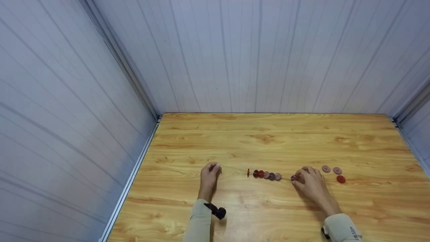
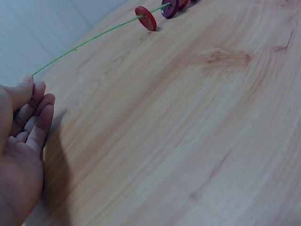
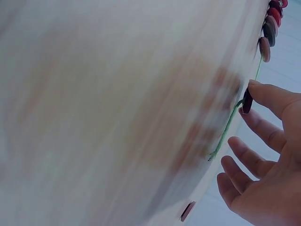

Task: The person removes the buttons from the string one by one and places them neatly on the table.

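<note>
My left hand (image 1: 209, 176) pinches one end of a thin green string (image 2: 84, 45) between thumb and forefinger. The string runs right through several round buttons. A red button (image 2: 146, 18) stands on edge nearest the left hand. Beyond it a row of dark, red and pinkish buttons (image 1: 266, 174) lies close together along the string. With thumb and forefinger my right hand (image 1: 312, 183) pinches a dark maroon button (image 3: 247, 100) at the string's right part; its other fingers are loosely bent. Past that button a short green tail (image 3: 225, 132) of string hangs down.
Two pinkish buttons (image 1: 326, 168) and a red button (image 1: 341, 179) lie loose on the wooden table (image 1: 215, 141), just right of the right hand. White panel walls (image 1: 235, 57) stand behind and on both sides. A black wrist camera (image 1: 220, 213) juts from the left sleeve.
</note>
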Demonstrator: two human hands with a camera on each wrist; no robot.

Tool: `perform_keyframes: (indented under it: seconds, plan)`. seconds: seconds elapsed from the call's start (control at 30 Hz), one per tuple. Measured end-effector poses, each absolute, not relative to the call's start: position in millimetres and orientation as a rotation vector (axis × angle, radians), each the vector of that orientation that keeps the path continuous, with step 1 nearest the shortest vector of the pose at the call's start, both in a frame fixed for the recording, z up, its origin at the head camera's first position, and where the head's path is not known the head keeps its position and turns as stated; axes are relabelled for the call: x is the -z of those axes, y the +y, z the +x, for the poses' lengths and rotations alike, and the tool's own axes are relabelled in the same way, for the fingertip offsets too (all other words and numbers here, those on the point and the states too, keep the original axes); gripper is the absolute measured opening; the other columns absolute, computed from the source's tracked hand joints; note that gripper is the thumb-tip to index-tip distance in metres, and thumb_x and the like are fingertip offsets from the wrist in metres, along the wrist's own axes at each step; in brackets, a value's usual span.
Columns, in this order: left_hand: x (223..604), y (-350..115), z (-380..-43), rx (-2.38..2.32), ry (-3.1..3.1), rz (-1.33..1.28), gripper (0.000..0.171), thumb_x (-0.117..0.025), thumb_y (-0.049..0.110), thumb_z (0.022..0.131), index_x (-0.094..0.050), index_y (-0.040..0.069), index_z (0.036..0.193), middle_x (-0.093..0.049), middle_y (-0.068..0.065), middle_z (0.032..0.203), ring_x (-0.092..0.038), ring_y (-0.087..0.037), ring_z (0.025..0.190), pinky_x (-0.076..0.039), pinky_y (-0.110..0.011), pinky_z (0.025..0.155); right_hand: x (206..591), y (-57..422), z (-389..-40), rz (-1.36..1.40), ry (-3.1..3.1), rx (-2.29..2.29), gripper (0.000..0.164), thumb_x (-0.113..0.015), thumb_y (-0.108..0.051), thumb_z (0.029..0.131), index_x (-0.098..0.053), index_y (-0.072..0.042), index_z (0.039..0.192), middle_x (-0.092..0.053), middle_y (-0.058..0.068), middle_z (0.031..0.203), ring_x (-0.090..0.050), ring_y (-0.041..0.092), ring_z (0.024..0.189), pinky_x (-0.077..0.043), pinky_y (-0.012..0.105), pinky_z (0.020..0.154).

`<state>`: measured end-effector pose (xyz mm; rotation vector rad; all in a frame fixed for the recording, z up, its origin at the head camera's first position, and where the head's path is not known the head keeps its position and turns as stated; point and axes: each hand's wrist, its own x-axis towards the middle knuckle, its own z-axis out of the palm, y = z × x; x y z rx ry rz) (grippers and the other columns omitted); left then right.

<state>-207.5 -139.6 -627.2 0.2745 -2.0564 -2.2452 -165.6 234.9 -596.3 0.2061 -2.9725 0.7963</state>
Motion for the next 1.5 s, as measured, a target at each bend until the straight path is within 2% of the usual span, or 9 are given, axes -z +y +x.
perform_keyframes:
  seconds: [0.13, 0.5, 0.8, 1.1, 1.27, 1.5]
  plan:
    - [627, -139, -207, 2.269, -2.012, 0.247, 0.020, -0.062, 0.009, 0.093, -0.062, -0.010, 0.098, -0.064, -0.010, 0.086, -0.064, -0.017, 0.082, -0.055, -0.028, 0.074, 596, 239, -165, 0.176, -2.996, -0.805, 0.024, -0.072, -0.024, 0.085, -0.065, -0.008, 0.101, -0.050, 0.026, 0.127, -0.039, 0.047, 0.118, -0.028, 0.066, 0.096]
    - [626, -138, -210, 2.312, -2.015, 0.369, 0.024, -0.058, 0.005, 0.094, -0.058, -0.016, 0.106, -0.063, -0.023, 0.097, -0.063, -0.026, 0.090, -0.054, -0.040, 0.084, 594, 248, -163, 0.154, -2.987, -0.827, 0.024, -0.072, -0.021, 0.085, -0.065, -0.007, 0.103, -0.050, 0.026, 0.126, -0.038, 0.045, 0.118, -0.026, 0.066, 0.095]
    - [628, -139, -209, 2.305, -2.030, 0.371, 0.026, -0.058, 0.004, 0.094, -0.057, -0.016, 0.110, -0.063, -0.017, 0.097, -0.064, -0.021, 0.088, -0.055, -0.033, 0.081, 594, 259, -161, 0.148, -2.978, -0.814, 0.028, -0.071, -0.022, 0.086, -0.063, -0.004, 0.106, -0.049, 0.028, 0.125, -0.036, 0.048, 0.119, -0.026, 0.068, 0.095]
    - [626, -138, -208, 2.309, -2.015, 0.371, 0.024, -0.059, 0.006, 0.094, -0.058, -0.014, 0.107, -0.063, -0.019, 0.096, -0.063, -0.025, 0.089, -0.055, -0.035, 0.081, 591, 266, -160, 0.131, -2.991, -0.851, 0.028, -0.070, -0.021, 0.087, -0.062, -0.004, 0.108, -0.047, 0.030, 0.128, -0.031, 0.050, 0.123, -0.024, 0.069, 0.096]
    - [625, -137, -208, 2.331, -1.982, 0.368, 0.020, -0.059, 0.004, 0.094, -0.059, -0.013, 0.103, -0.063, -0.017, 0.094, -0.062, -0.023, 0.087, -0.055, -0.035, 0.080, 592, 269, -158, 0.110, -2.994, -0.879, 0.029, -0.069, -0.022, 0.088, -0.062, -0.004, 0.109, -0.045, 0.030, 0.129, -0.032, 0.051, 0.122, -0.021, 0.067, 0.099]
    - [626, -136, -209, 2.354, -1.948, 0.373, 0.018, -0.058, 0.003, 0.094, -0.059, -0.013, 0.102, -0.062, -0.012, 0.090, -0.062, -0.024, 0.087, -0.054, -0.034, 0.080, 593, 273, -158, 0.106, -2.962, -0.841, 0.027, -0.071, -0.021, 0.086, -0.063, -0.005, 0.106, -0.050, 0.025, 0.123, -0.035, 0.046, 0.117, -0.029, 0.065, 0.091]
